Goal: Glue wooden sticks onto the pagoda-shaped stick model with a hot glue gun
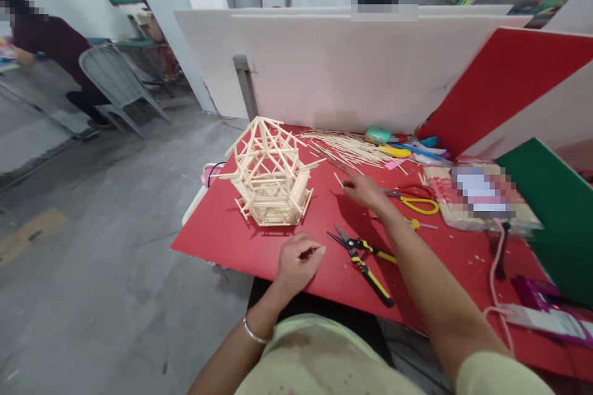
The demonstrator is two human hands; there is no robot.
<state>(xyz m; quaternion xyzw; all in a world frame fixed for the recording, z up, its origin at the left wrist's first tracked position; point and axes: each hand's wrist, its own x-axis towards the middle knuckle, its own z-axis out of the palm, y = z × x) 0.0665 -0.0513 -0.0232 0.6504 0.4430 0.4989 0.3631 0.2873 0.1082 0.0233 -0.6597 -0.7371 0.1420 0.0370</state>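
A small house built of thin wooden sticks (271, 179) stands on the red table top (222, 231), near its left edge. My left hand (296, 259) rests on the table in front of it, fingers curled round a short stick. My right hand (365, 189) reaches forward to the right of the house, fingers bent down onto the table beside a loose short stick (338, 179), close to a pile of long sticks (345, 147). Black-and-yellow cutters (364, 259) lie between my two arms.
Yellow-handled scissors (417, 200) lie right of my right hand. White boards (343, 68), a red board (500, 86) and a green board (556, 210) stand along the back and right. A pink cable (498, 259) runs at the right. A person sits by a grey chair (115, 83) far left.
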